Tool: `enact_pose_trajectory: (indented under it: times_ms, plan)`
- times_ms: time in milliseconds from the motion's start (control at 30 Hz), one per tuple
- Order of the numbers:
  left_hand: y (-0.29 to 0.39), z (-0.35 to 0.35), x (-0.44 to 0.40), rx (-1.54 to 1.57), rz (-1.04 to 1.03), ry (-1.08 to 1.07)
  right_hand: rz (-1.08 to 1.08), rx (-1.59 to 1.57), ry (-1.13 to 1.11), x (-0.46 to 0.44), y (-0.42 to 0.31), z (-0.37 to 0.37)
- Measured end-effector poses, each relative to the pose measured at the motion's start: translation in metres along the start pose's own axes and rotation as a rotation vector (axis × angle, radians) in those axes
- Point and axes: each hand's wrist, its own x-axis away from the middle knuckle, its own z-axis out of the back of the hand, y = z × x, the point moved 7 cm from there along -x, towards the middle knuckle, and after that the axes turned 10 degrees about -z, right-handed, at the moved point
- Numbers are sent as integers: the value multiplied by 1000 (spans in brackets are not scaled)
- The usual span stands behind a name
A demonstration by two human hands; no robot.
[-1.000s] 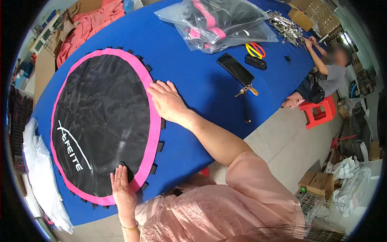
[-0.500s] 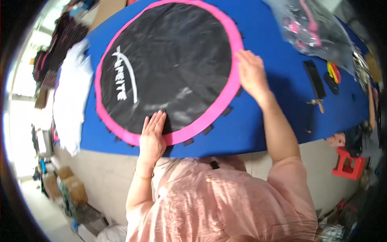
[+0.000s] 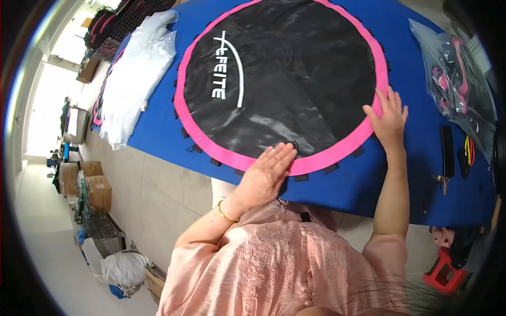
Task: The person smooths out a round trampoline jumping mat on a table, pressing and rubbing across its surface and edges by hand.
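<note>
A large round black fabric mat (image 3: 295, 68), edged with a wide bright pink band (image 3: 345, 150), lies flat on a blue cloth-covered table (image 3: 158, 138), directly before a person in a pale pink embroidered top (image 3: 274, 253). Short black fabric tabs (image 3: 331, 168) stick out from the mat's rim, and white lettering (image 3: 219, 79) beside a curved white line (image 3: 241, 84) marks its left part.

The person's left hand (image 3: 268, 173), with a thin gold-coloured bracelet (image 3: 226, 215) at the wrist, rests palm down across the near edge, its fingers straight and pressed together. Their tips touch or nearly touch a small round black object (image 3: 294, 147); whether they press on it cannot be told. The right hand (image 3: 390, 118) lies on the band at the mat's right edge, its fingers and thumb spread; neither of the 2 hands pinches the fabric.

Right of the mat are a clear plastic bag (image 3: 458, 79) holding black and pink pieces, a flat black phone (image 3: 447, 150) with metal keys (image 3: 444, 184) just beside it, and yellow and red loops (image 3: 469, 150). On the left lies crumpled white translucent plastic (image 3: 137, 73).
</note>
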Motion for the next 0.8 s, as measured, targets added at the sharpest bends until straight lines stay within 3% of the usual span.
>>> enact_pose_trajectory:
  times_ms: [233,567,800]
  plan:
    - [-18,6,-12,-98,-27,40,-88,11,44,0,12,-1]
    - [-215,90,42,-431,490,133,-58,-47,45,1,14,-3]
    - [-294,124,57,-567,685,-26,-56,-24,33,2,11,-1]
